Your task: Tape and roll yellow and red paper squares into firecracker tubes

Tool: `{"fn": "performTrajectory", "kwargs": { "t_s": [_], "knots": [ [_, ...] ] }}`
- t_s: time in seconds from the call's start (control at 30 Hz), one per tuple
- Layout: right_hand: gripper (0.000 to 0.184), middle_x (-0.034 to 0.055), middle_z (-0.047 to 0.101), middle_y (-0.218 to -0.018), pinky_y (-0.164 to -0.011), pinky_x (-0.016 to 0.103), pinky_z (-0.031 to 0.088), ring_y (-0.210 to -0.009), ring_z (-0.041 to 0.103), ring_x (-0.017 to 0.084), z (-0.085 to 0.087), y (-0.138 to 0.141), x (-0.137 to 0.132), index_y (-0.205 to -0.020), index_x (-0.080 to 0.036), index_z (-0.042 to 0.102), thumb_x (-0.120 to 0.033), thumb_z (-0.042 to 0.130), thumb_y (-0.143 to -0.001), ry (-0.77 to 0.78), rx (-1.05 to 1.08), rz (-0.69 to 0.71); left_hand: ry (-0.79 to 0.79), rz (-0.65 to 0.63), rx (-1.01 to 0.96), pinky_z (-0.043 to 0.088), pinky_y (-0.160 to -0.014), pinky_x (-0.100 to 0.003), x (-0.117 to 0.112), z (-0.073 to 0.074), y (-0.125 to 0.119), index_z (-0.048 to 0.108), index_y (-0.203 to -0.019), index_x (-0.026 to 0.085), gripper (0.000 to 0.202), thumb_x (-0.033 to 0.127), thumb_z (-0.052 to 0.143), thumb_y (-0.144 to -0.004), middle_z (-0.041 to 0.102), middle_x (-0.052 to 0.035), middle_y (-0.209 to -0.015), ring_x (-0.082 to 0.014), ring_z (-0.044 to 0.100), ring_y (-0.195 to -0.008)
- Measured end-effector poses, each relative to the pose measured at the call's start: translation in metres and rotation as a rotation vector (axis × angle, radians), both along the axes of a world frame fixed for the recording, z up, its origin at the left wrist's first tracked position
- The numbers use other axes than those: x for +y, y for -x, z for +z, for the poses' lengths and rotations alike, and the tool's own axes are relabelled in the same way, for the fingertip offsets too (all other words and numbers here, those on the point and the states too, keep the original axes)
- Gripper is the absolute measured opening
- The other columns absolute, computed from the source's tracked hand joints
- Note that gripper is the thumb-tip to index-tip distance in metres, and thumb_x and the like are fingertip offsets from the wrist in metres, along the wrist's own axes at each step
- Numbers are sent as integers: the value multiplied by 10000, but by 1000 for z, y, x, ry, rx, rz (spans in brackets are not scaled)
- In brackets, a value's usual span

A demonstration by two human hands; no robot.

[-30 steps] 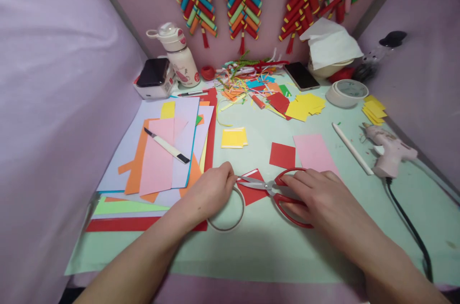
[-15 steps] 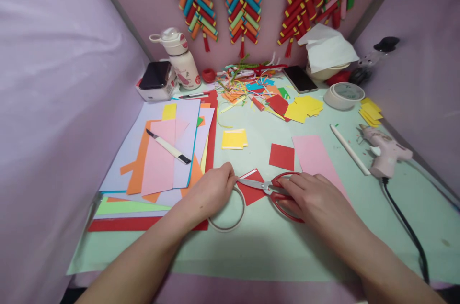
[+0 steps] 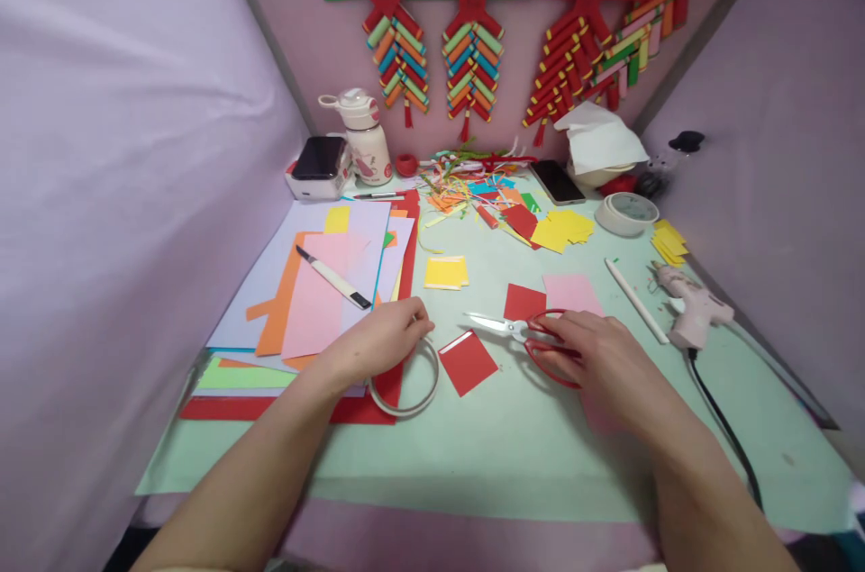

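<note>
My right hand [image 3: 598, 360] lies over the red handles of a pair of scissors [image 3: 520, 333], fingers curled round them; the blades point left and rest on the table. A red paper square [image 3: 468, 361] lies just left of the blades, free of both hands. My left hand [image 3: 382, 340] rests with loosely curled fingers on the upper edge of a thin ring of tape [image 3: 405, 378], beside a stack of coloured paper sheets [image 3: 324, 293]. Another red square [image 3: 524, 302] and a pink sheet [image 3: 573, 293] lie beyond the scissors.
A utility knife [image 3: 334, 277] lies on the paper stack. A glue gun [image 3: 689, 311] with black cord and a white stick [image 3: 635, 313] are at right. Yellow squares [image 3: 564, 230], paper scraps, a tape roll [image 3: 627, 213], phone [image 3: 558, 182], bottle [image 3: 365, 140] and small printer [image 3: 317, 167] stand at the back.
The scissors have moved right, off the red square, which now lies alone. My left hand drew back from the square onto the ring. The view tilted up, showing more wall decorations.
</note>
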State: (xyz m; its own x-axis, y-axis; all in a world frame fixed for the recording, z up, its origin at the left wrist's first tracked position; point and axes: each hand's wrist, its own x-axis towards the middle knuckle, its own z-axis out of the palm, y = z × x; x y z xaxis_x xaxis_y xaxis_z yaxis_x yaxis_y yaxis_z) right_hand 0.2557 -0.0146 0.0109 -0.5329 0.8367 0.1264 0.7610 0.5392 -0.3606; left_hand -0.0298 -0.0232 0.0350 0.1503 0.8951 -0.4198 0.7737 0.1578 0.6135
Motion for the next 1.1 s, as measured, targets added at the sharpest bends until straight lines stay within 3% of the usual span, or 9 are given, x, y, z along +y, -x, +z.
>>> {"fn": "performTrajectory", "kwargs": {
  "t_s": [0.13, 0.33, 0.47, 0.6, 0.73, 0.87, 1.0, 1.1],
  "knots": [
    [295, 64, 683, -978, -731, 315, 443, -869, 623, 207, -6, 3, 7, -1083, -238, 630, -392, 505, -865, 1, 102, -99, 118, -5, -277, 261, -440, -236, 4, -5, 3, 517, -825, 197, 301, 485, 428, -836, 511, 41, -519, -102, 349, -431],
    [337, 58, 688, -922, -637, 282, 438, -772, 630, 189, -20, 19, 15, -1109, -204, 572, -385, 510, -831, 60, 210, -330, 371, -253, -564, 205, -432, -220, -5, -7, -5, 484, -776, 200, 338, 535, 520, -804, 488, 54, -524, -72, 289, -433],
    [314, 78, 683, -920, -599, 267, 398, -782, 631, 209, -11, 41, 34, -1111, -189, 522, -365, 502, -852, 43, 41, -343, 410, -335, -652, 193, -424, -216, -8, -6, -5, 493, -804, 198, 324, 518, 543, -810, 484, 55, -529, -64, 286, -433],
    [241, 122, 669, -927, -599, 269, 371, -771, 624, 214, -2, 75, 64, -1027, -148, 552, -327, 500, -873, -51, -189, -359, 363, -293, -697, 169, -410, -214, -4, -6, 1, 508, -829, 189, 298, 483, 557, -815, 484, 60, -513, -50, 255, -407],
    [280, 153, 633, -953, -700, 272, 388, -877, 602, 208, -2, 95, 82, -977, -79, 592, -309, 443, -919, -138, -259, -331, 359, -260, -711, 150, -401, -210, -1, -5, 8, 511, -825, 181, 302, 474, 577, -801, 484, 62, -503, -40, 246, -390],
    [247, 154, 601, -1035, -829, 304, 377, -1008, 536, 233, 0, 92, 67, -971, -98, 619, -269, 451, -912, -179, -231, -287, 341, -198, -736, 140, -397, -202, 1, -3, 11, 503, -818, 173, 265, 429, 572, -810, 484, 60, -496, -34, 235, -385],
    [176, 64, 616, -879, -745, 278, 391, -868, 553, 189, -1, 89, 30, -827, -173, 602, -328, 529, -865, -35, -63, -126, 308, -105, -774, 123, -394, -204, 4, -4, 10, 490, -823, 175, 202, 367, 553, -820, 461, 71, -469, -35, 221, -376],
    [191, 36, 590, -800, -665, 259, 368, -782, 535, 171, -10, 96, 7, -749, -190, 554, -363, 569, -831, 41, -53, -90, 302, -70, -791, 112, -387, -207, 6, -5, 8, 484, -827, 180, 161, 332, 537, -825, 452, 77, -459, -36, 210, -366]
  ]
}}
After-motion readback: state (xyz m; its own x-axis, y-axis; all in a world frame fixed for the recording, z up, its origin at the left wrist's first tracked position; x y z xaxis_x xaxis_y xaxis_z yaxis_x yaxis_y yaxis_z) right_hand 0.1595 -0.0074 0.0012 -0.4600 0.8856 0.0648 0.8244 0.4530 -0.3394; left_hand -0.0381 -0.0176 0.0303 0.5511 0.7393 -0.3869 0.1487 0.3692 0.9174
